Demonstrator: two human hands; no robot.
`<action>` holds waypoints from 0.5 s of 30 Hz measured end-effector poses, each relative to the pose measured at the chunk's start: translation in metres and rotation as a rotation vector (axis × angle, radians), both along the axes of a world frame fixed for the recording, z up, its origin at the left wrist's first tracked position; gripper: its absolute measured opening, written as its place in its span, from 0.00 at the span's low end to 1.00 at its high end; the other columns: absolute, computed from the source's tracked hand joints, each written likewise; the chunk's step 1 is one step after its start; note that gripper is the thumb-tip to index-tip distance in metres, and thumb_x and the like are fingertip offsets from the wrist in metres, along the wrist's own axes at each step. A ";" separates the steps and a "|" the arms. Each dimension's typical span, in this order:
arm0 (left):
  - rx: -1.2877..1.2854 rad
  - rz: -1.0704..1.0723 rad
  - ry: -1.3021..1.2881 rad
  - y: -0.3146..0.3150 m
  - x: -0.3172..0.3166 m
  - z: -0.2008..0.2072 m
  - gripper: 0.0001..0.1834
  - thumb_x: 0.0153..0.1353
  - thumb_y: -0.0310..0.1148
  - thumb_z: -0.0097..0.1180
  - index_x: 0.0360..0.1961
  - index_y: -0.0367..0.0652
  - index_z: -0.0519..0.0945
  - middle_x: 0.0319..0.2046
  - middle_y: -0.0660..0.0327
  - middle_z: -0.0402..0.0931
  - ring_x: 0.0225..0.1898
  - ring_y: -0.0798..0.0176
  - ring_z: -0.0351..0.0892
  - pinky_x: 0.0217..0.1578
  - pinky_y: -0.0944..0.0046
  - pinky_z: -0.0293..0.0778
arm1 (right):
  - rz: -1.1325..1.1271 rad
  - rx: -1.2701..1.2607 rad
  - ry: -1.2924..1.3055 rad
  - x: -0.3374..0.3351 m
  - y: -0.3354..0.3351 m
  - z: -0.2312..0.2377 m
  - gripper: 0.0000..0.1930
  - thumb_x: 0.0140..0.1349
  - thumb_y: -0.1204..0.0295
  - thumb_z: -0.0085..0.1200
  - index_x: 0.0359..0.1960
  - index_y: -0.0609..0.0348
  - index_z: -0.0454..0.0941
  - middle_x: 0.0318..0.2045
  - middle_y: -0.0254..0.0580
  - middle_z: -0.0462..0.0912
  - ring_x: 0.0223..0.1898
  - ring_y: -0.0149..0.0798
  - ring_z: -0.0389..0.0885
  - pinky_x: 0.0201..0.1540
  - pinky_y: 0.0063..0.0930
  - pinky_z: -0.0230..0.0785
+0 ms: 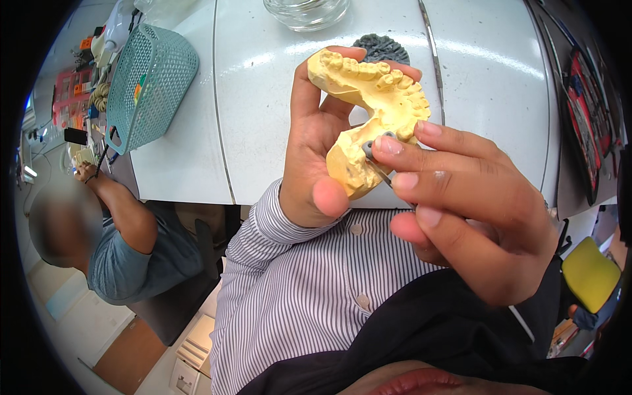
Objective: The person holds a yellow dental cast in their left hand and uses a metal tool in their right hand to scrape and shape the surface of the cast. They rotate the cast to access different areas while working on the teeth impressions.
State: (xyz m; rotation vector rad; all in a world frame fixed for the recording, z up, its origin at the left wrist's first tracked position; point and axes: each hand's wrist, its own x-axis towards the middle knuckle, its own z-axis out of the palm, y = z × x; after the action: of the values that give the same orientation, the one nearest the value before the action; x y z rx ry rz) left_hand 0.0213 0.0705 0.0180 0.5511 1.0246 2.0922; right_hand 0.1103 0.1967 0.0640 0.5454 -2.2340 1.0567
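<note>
My left hand point(306, 148) is closed around a yellow plaster dental cast point(359, 128), held up in front of my striped shirt. Teeth run along the cast's curved upper edge. Two small grey pieces, like crowns point(368, 149), sit at its lower right part. In my right hand point(487, 204), the fingers pinch a slim metal dental tool point(380, 174), whose tip lies against the cast just below the grey pieces. The right index fingertip touches or nearly touches those pieces. Most of the tool's handle is hidden by the fingers.
On the white table point(263, 92) stand a glass bowl point(308, 14) and a dark grey textured lump point(382, 49). A long thin metal rod point(432, 52) lies right of them. At left is a teal basket point(153, 85); a co-worker point(125, 243) sits nearby. A red-black tool case point(586, 118) lies right.
</note>
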 end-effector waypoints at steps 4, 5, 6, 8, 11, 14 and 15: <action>0.023 -0.023 0.033 -0.002 -0.003 -0.002 0.62 0.25 0.58 0.67 0.58 0.45 0.43 0.53 0.44 0.55 0.55 0.52 0.61 0.52 0.57 0.66 | 0.027 -0.054 -0.122 0.004 0.002 0.006 0.13 0.52 0.76 0.54 0.35 0.64 0.64 0.34 0.51 0.74 0.36 0.52 0.79 0.43 0.45 0.71; 0.020 -0.025 0.024 -0.002 -0.002 -0.002 0.62 0.25 0.58 0.67 0.58 0.45 0.43 0.53 0.44 0.55 0.55 0.52 0.61 0.52 0.57 0.66 | 0.039 -0.087 -0.124 0.004 0.002 0.004 0.13 0.52 0.76 0.54 0.35 0.64 0.64 0.34 0.51 0.74 0.36 0.52 0.79 0.43 0.45 0.71; -0.005 -0.005 -0.039 -0.001 0.002 0.003 0.62 0.25 0.58 0.67 0.58 0.45 0.43 0.53 0.44 0.55 0.55 0.52 0.61 0.52 0.57 0.66 | 0.032 -0.129 -0.084 0.004 0.001 0.000 0.13 0.52 0.75 0.54 0.35 0.63 0.63 0.34 0.51 0.74 0.36 0.52 0.79 0.42 0.45 0.71; -0.025 0.028 -0.113 0.001 0.006 0.004 0.62 0.26 0.57 0.67 0.58 0.45 0.42 0.54 0.43 0.54 0.54 0.51 0.62 0.51 0.56 0.67 | 0.006 -0.218 0.038 0.002 -0.004 -0.016 0.13 0.53 0.74 0.53 0.36 0.63 0.63 0.35 0.51 0.74 0.35 0.52 0.79 0.41 0.45 0.72; 0.040 0.051 -0.151 0.002 0.007 0.000 0.62 0.28 0.56 0.66 0.59 0.46 0.41 0.55 0.42 0.53 0.48 0.49 0.68 0.45 0.57 0.72 | -0.005 -0.243 0.054 0.003 0.001 -0.015 0.12 0.55 0.71 0.51 0.37 0.61 0.62 0.37 0.52 0.72 0.33 0.48 0.79 0.39 0.42 0.73; 0.182 -0.010 -0.185 -0.003 0.007 -0.004 0.61 0.30 0.55 0.66 0.59 0.47 0.39 0.55 0.40 0.51 0.40 0.46 0.74 0.38 0.57 0.77 | -0.077 -0.231 0.091 0.008 0.014 -0.015 0.11 0.59 0.69 0.47 0.38 0.59 0.61 0.40 0.53 0.71 0.30 0.42 0.79 0.38 0.38 0.73; 0.194 -0.071 -0.194 -0.003 0.004 -0.003 0.61 0.31 0.55 0.65 0.60 0.48 0.38 0.55 0.40 0.51 0.38 0.44 0.75 0.36 0.58 0.78 | -0.116 -0.252 0.110 0.008 0.020 -0.019 0.10 0.60 0.68 0.45 0.38 0.59 0.61 0.41 0.54 0.70 0.29 0.40 0.78 0.38 0.36 0.73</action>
State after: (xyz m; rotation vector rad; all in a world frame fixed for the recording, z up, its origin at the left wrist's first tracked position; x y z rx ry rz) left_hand 0.0249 0.0674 0.0146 0.4613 0.6877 2.1466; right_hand 0.1185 0.2171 0.0451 0.3520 -1.9750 1.1950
